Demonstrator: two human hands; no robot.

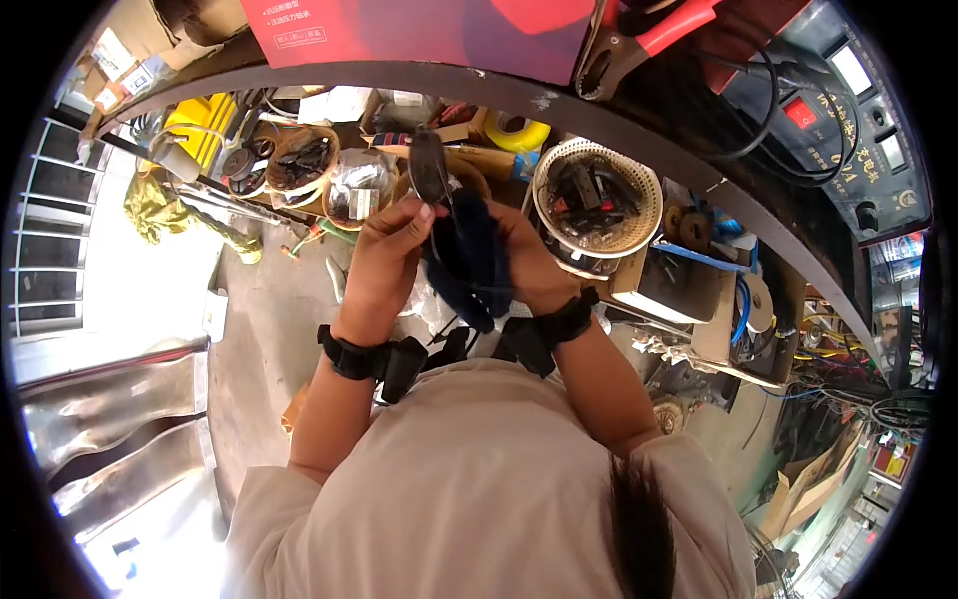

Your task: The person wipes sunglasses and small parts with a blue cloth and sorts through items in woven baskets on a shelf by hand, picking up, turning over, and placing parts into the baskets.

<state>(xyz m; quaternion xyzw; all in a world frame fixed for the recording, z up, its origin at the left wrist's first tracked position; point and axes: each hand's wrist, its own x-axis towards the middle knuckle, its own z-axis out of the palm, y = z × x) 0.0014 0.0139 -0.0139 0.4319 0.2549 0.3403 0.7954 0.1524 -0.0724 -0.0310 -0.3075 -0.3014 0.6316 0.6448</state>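
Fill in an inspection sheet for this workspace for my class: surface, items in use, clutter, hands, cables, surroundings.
Surface: dark bench bearing a red box, a red-handled tool and a boxy unit with a red switch.
Items in use: a dark oval piece, too unclear to identify; dark-blue cloth.
Clutter: below the bench, a cream basket of mixed parts and a yellow ring.
Hands: left hand pinches the oval piece; right hand grips the cloth.
Cables: black cable looped near the unit; tangled cables far right.
Surroundings: barred frame at left; bare floor.
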